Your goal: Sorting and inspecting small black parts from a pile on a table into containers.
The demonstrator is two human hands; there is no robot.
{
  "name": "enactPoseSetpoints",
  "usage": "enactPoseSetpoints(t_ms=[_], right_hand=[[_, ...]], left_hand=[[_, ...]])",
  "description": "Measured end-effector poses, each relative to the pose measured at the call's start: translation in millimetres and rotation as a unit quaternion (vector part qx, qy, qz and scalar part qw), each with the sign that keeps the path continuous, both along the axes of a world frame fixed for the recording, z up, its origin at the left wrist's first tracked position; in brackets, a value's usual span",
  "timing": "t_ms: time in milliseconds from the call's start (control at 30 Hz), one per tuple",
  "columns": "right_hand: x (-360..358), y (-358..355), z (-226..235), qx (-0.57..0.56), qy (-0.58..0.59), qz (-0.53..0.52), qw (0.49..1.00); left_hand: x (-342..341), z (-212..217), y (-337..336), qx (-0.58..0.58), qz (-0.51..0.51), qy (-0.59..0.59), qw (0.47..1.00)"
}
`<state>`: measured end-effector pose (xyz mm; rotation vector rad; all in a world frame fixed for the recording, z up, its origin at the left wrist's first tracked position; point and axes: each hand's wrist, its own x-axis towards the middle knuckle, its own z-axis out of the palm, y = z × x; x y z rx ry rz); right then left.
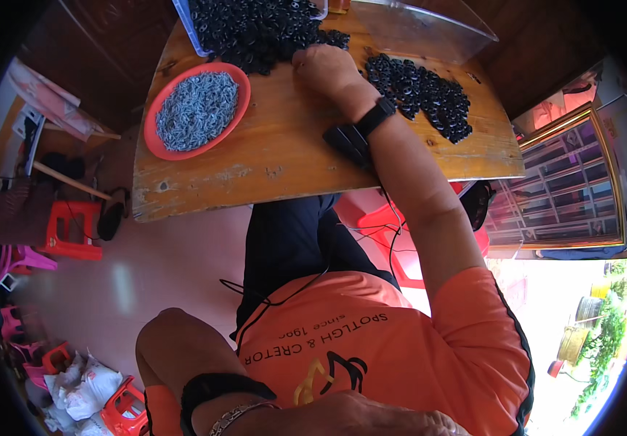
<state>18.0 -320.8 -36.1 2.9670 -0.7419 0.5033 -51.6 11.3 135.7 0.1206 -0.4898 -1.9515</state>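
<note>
My right hand (328, 70) reaches over the wooden table (277, 163), its fingers curled closed at the near edge of a large heap of small black oval parts (255, 29). What those fingers hold, if anything, is hidden. To its right lies a smaller spread of shiny black parts (430, 94). A red-orange plate (151, 134) full of small silvery screws (197, 109) stands to the left. My left hand (364, 416) is low in front of my orange shirt, cut off by the lower edge, and its fingers do not show.
A blue-edged clear bin (191, 27) lies behind the plate, spilling black parts. At the back right stands a clear plastic sheet or lid (430, 33). A black device (348, 145) with a cable hangs by my right wrist. Red stools (74, 231) and white bags (88, 385) are at left.
</note>
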Motion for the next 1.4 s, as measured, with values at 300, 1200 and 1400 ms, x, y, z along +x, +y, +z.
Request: enactPoseSetpoints(t_ms=[300, 1200, 1400], right_hand=[[-11.2, -14.6, -3.9, 0.064, -0.037, 0.017, 0.997], [-1.4, -56.4, -0.9, 0.053, -0.139, -0.089, 0.985], [-0.9, -53.5, -0.8, 0.072, -0.127, -0.073, 0.987]], left_hand=[[-36.7, -19.9, 12.0, 0.093, 0.064, 0.314, 0.943], [115.6, -192.8, -106.4, 0.074, 0.392, -0.360, 0.843], [91.4, -151.2, -90.2, 0.033, 0.299, -0.251, 0.920]])
